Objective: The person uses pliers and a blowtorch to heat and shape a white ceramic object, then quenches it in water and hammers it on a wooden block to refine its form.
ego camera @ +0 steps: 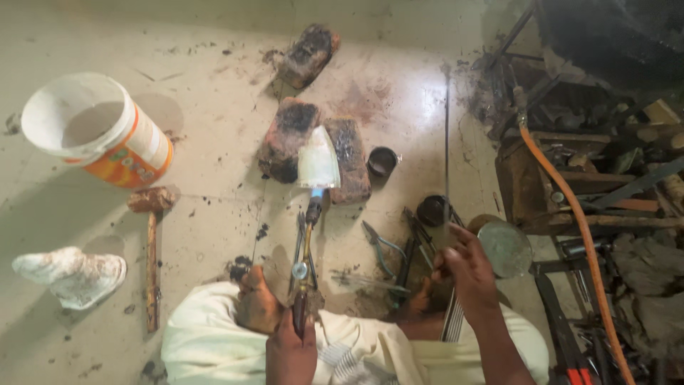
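1. The left hand point(291, 349) is sitting low and near, at the middle of the view, with its fingers curling shut around a thin handle and pointing away.
2. The right hand point(463, 274) is reaching farther out to the right, forearm angling up from the near edge, fingers pinching together.

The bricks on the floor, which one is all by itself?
The far brick, lying tilted near the top of the view, stands alone. The other two bricks lie side by side closer in, with a pale metal piece resting between them.
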